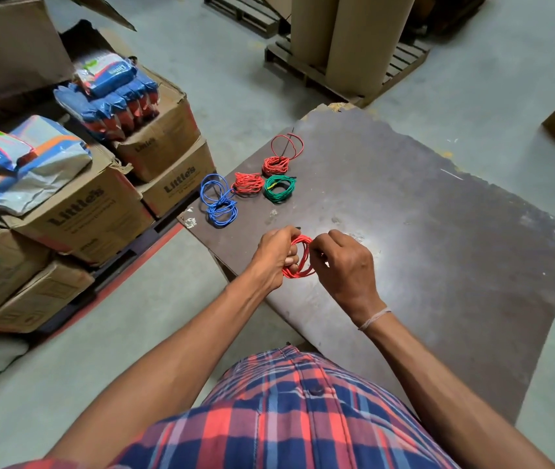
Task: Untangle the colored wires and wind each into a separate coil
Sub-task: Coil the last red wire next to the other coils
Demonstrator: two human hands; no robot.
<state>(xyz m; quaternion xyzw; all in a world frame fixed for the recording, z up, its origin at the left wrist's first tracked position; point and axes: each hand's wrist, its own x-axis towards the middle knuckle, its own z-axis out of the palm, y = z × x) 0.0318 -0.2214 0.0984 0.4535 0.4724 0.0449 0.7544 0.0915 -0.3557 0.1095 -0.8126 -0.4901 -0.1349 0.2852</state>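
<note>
A red wire coil is held above the near left part of the dark board. My left hand has its fingers through the coil and grips it. My right hand pinches the coil's right side. Farther back on the board lie a loose blue coil, a red coil, a green coil and another red coil with a loose loop and a dark end sticking up.
Stacked cardboard boxes with blue and red packets on top stand to the left on a pallet. Tall cardboard rolls on a pallet stand beyond the board. Grey floor surrounds the board.
</note>
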